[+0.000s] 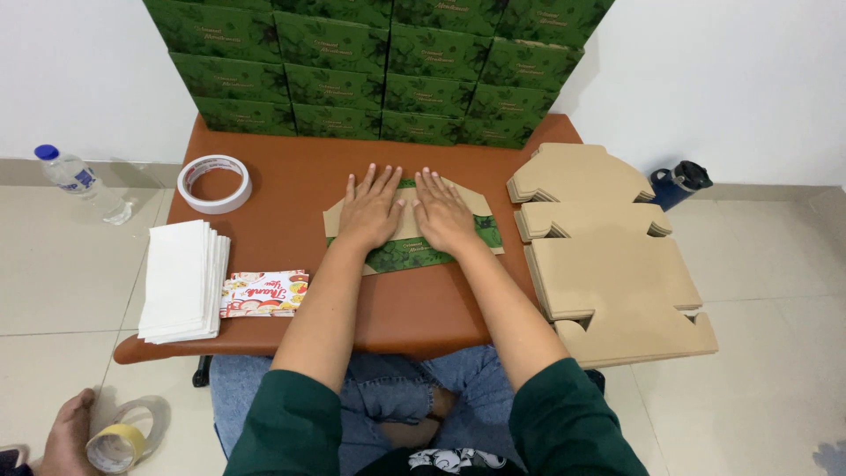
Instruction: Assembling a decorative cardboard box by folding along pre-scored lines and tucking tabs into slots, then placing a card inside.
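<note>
Left hand (370, 211), right hand (443, 214) flat, fingers spread, pressing box blank (414, 236) on surface (300, 185); grip holds nothing; blank likely light, stiff, creasable; best taken by edges.

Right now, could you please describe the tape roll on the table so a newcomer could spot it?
On the brown table, look at the far left corner, beyond the white paper stack. The tape roll lies flat there: a white ring, the only round thing on the table.
</note>
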